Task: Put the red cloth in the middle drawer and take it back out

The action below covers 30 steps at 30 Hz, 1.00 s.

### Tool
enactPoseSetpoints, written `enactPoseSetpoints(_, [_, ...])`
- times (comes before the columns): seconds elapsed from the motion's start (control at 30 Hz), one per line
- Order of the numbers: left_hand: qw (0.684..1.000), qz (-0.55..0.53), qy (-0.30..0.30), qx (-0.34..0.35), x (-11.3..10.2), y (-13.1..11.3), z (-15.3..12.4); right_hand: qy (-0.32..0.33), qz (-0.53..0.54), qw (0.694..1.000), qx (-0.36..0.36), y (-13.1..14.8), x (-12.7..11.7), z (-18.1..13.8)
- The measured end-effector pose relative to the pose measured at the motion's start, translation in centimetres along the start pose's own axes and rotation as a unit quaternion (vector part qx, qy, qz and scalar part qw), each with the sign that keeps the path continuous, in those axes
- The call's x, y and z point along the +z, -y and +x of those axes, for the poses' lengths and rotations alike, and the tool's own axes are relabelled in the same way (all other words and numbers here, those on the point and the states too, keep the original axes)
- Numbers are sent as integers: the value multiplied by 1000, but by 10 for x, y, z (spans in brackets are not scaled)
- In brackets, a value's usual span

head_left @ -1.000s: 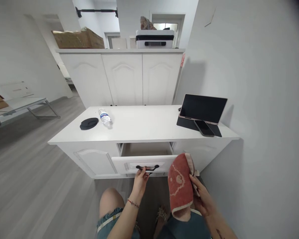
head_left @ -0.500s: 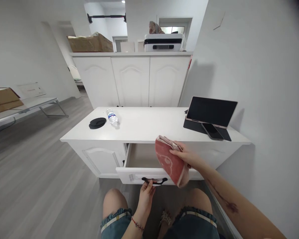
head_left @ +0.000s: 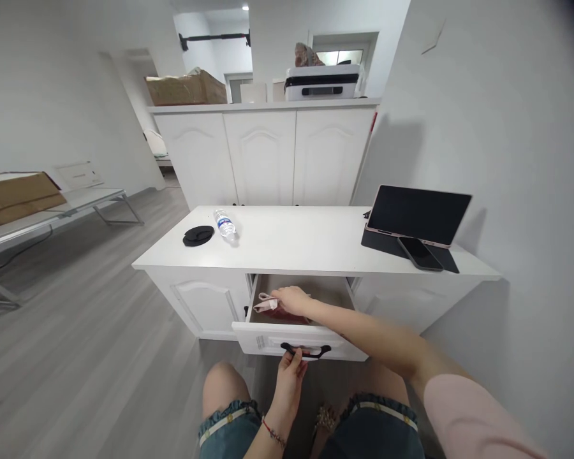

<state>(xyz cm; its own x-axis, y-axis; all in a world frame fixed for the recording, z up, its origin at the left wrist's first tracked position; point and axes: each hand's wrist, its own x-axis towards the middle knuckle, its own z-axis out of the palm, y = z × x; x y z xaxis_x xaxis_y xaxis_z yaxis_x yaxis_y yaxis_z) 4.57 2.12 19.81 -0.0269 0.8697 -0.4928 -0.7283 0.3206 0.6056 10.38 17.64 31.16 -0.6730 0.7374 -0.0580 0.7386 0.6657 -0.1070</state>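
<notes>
The white drawer [head_left: 268, 341] under the counter is pulled out. My left hand [head_left: 289, 376] is closed round its black handle [head_left: 323, 350] at the front. My right hand [head_left: 291, 299] reaches down inside the drawer, fingers bent over a red folded cloth [head_left: 284, 313] with pale edges. This cloth lies low in the front left part of the drawer, and its pale folded end sticks out left of my fingers. My palm and forearm hide much of it.
On the white counter [head_left: 296, 242] are a clear plastic bottle [head_left: 226, 226] lying down, a black round object [head_left: 198, 235], a tablet [head_left: 418, 215] and a phone [head_left: 419, 254]. A wall [head_left: 521, 191] rises at the right. My knees are below the drawer.
My right hand has carried the red cloth from above the drawer's right front down and left into it. The left hand keeps hold of the handle. My view has shifted slightly.
</notes>
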Motion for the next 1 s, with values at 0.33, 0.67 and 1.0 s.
enactPoseSetpoints(0.33, [1000,6,12,9,-17,13,-24,-18,-81,947,-310,7,38,-20])
enactPoseSetpoints(0.67, [1000,4,-5,-13,-25,16,-30,101,-63,960,-253,0,72,-22])
enactPoseSetpoints(1.0, [999,23,36,10,-26,14,-32,107,-76,987,-91,-7,76,27])
